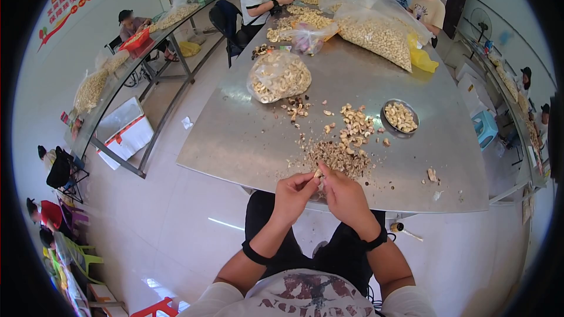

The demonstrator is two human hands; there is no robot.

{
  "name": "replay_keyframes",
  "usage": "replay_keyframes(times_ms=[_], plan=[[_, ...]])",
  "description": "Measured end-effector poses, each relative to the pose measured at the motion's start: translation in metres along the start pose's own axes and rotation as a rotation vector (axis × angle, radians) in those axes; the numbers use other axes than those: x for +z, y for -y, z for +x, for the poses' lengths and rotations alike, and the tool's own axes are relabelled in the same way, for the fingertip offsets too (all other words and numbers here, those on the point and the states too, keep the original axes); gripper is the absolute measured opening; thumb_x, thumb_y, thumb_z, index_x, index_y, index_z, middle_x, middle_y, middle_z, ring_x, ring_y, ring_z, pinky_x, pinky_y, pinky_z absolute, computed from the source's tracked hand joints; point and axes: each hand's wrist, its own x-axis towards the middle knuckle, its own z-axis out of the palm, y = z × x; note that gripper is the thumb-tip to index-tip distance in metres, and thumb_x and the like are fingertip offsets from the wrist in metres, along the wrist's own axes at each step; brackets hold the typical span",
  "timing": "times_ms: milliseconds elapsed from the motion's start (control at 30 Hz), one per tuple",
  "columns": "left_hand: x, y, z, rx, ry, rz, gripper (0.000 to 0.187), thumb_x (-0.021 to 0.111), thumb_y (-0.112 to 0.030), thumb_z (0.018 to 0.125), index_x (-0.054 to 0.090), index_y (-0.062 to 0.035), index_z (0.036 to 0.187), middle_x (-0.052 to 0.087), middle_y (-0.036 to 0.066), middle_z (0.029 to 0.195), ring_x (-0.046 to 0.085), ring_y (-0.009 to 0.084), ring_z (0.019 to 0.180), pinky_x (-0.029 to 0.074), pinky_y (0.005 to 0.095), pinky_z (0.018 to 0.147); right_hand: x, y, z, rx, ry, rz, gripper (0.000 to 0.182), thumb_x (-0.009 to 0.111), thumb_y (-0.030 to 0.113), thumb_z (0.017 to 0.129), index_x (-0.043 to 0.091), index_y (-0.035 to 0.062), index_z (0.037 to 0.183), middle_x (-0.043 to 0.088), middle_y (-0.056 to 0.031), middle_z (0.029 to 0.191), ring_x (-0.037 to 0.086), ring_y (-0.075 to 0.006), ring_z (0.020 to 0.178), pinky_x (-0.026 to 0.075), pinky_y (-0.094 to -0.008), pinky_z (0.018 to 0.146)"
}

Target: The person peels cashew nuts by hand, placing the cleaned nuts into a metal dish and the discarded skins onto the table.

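Note:
Between the fingertips of both hands, over the table's front edge, is a single cashew nut. My left hand pinches it from one side, and my right hand holds it from the other. Just beyond my fingers lies a heap of brownish skin scraps. Behind that heap spreads a loose pile of cashews, some with skin on. To its right stands a round metal bowl of pale cashews. Small dark pieces are scattered to the left.
The metal table carries a clear bag of cashews at left and a large cashew sack farther back. Several people sit around its far end, including a person in a white shirt. A blue stool stands at right.

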Motion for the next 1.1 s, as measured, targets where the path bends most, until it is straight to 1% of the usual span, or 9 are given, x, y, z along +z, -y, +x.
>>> replay_keyframes(times_ms=[133,200,400,533,767,967,1033,1067,1100], plan=[[0.000,-0.004,0.000,-0.027,-0.012,-0.020,0.020,0.066,-0.007,0.086,0.066,0.0042,0.102,0.067,0.004,0.083,0.060,0.0082,0.073,0.048,0.0205,0.067,0.002,0.002,0.000,0.011,-0.022,-0.031,0.043,0.050,0.008,0.089,0.046,0.0043,0.132,0.061,-0.0163,0.091,0.061,-0.0339,0.078,0.050,-0.0402,0.068],[0.000,-0.003,0.000,-0.020,-0.017,-0.039,0.020,0.066,-0.007,0.086,0.066,0.0042,0.102,0.067,0.005,0.084,0.061,0.0085,0.073,0.049,0.0207,0.069,0.007,-0.008,0.001,-0.027,-0.073,0.135,0.041,0.049,0.005,0.091,0.049,0.0059,0.132,0.062,-0.0153,0.089,0.063,-0.0260,0.071,0.050,-0.0324,0.066],[-0.001,0.004,0.002,0.046,0.000,-0.058,0.020,0.065,-0.007,0.087,0.066,0.0041,0.104,0.067,0.005,0.088,0.062,0.0096,0.078,0.050,0.0213,0.073,0.008,-0.016,0.001,0.112,-0.049,0.475,0.039,0.047,0.007,0.094,0.049,0.0072,0.133,0.060,-0.0099,0.079,0.061,-0.0141,0.071,0.049,-0.0280,0.068],[-0.004,0.005,0.004,0.034,0.025,-0.036,0.022,0.063,-0.008,0.088,0.065,0.0032,0.107,0.067,0.006,0.090,0.061,0.0101,0.080,0.049,0.0227,0.074,0.006,-0.020,0.004,0.178,-0.046,0.384,0.040,0.047,0.004,0.092,0.049,0.0051,0.131,0.062,-0.0150,0.082,0.063,-0.0191,0.068,0.051,-0.0306,0.067],[-0.007,0.004,0.007,-0.028,0.062,-0.051,0.020,0.061,-0.012,0.091,0.066,0.0023,0.105,0.067,0.005,0.090,0.060,0.0096,0.080,0.046,0.0226,0.072,-0.001,-0.018,0.013,0.214,-0.023,0.459,0.030,0.059,0.012,0.088,0.058,0.0027,0.116,0.058,-0.0081,0.068,0.052,-0.0127,0.060,0.044,-0.0275,0.059],[-0.002,0.004,0.014,0.137,0.136,0.311,0.020,0.063,-0.012,0.089,0.065,0.0018,0.102,0.064,0.005,0.090,0.058,0.0105,0.078,0.045,0.0229,0.072,-0.022,-0.044,0.031,0.224,0.082,0.417,0.018,0.063,0.017,0.086,0.060,-0.0005,0.088,0.054,-0.0038,0.064,0.046,-0.0093,0.061,0.041,-0.0293,0.057],[0.002,-0.010,0.014,0.509,-0.075,0.632,0.018,0.065,-0.008,0.084,0.066,-0.0006,0.101,0.063,0.011,0.085,0.060,0.0204,0.079,0.046,0.0288,0.069,-0.039,-0.074,0.039,0.193,-0.043,0.368,0.018,0.064,0.018,0.085,0.061,0.0001,0.088,0.059,-0.0065,0.070,0.050,-0.0120,0.064,0.044,-0.0298,0.060],[-0.005,-0.007,0.019,0.632,-0.128,0.745,0.022,0.063,-0.005,0.082,0.065,-0.0020,0.104,0.062,0.013,0.093,0.058,0.0284,0.088,0.045,0.0340,0.075,-0.061,-0.086,0.044,0.223,-0.109,0.285,0.018,0.064,0.017,0.084,0.062,0.0004,0.089,0.062,-0.0086,0.075,0.054,-0.0149,0.067,0.046,-0.0305,0.063],[-0.010,-0.007,0.022,0.634,-0.124,0.740,0.022,0.063,-0.005,0.082,0.065,-0.0020,0.104,0.062,0.013,0.093,0.058,0.0284,0.088,0.045,0.0340,0.075,-0.087,-0.097,0.050,0.250,-0.173,0.201,0.018,0.064,0.017,0.083,0.063,0.0007,0.090,0.065,-0.0107,0.080,0.058,-0.0178,0.070,0.047,-0.0313,0.066]])
